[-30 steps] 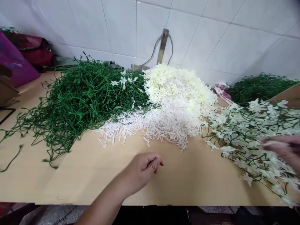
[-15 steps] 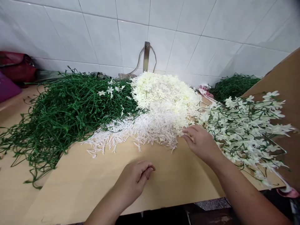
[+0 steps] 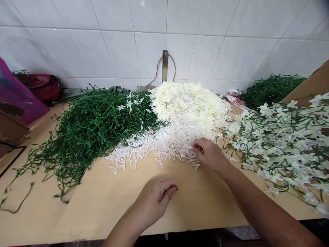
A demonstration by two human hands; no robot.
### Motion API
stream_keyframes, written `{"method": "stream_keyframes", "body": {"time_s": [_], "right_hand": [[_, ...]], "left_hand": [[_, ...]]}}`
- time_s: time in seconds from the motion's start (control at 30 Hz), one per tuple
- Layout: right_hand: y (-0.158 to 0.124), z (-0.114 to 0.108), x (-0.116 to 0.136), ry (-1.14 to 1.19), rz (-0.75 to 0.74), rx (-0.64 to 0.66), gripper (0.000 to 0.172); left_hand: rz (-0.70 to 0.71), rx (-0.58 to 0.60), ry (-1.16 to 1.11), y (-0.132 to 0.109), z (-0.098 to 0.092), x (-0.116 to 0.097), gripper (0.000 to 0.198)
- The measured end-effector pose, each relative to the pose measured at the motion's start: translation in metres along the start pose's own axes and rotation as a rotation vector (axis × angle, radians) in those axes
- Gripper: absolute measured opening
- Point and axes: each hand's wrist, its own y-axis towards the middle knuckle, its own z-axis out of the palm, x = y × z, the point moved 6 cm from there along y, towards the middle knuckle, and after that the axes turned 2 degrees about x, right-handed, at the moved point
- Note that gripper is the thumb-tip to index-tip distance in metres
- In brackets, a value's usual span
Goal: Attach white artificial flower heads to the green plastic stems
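Fingers (image 3: 202, 140) at the right end of the white strands (image 3: 159, 145)

The right hand (image 3: 213, 156), right of centre in the frame, has its fingertips at the lower right edge of the heap of strands, just below the white blossoms (image 3: 190, 99). Its thumb and forefinger are curled close to each other; whether they have hold of a strand cannot be told. The left hand (image 3: 155, 200), lower centre, is over the bare desk (image 3: 108, 199), thumb against bent forefinger; anything thin pinched there would not show.

Half a second ago the right fingertips were just off the strands' right end; they have since moved left, over the edge. A second ago that hand was a blur over the flowered stems (image 3: 277, 144), at the right edge of the frame. The left hand has kept much the same pose, while the camera view has shifted.

The right hand covers part of the strands' edge. Higher up, strands and blossoms run together in the glare. The flowered stems are cut off at the right, the purple bag (image 3: 17, 92) at the left, and both forearms at the bottom.
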Motion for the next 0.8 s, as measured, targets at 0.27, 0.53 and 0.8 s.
{"method": "stream_keyframes", "body": {"time_s": [0.27, 0.53, 0.8], "right_hand": [[-0.005, -0.017, -0.008, 0.134, -0.016, -0.163, 0.009], [0.000, -0.016, -0.033, 0.704, 0.192, -0.284, 0.014], [-0.001, -0.015, -0.056, 1.172, 0.272, -0.263, 0.032]], "left_hand": [[0.013, 0.006, 0.135, 0.017, -0.036, -0.008, 0.024], [-0.001, -0.130, 0.128, 0.087, -0.065, -0.019, 0.024], [-0.045, -0.420, 0.326, 0.173, -0.092, -0.019, 0.025]]}}
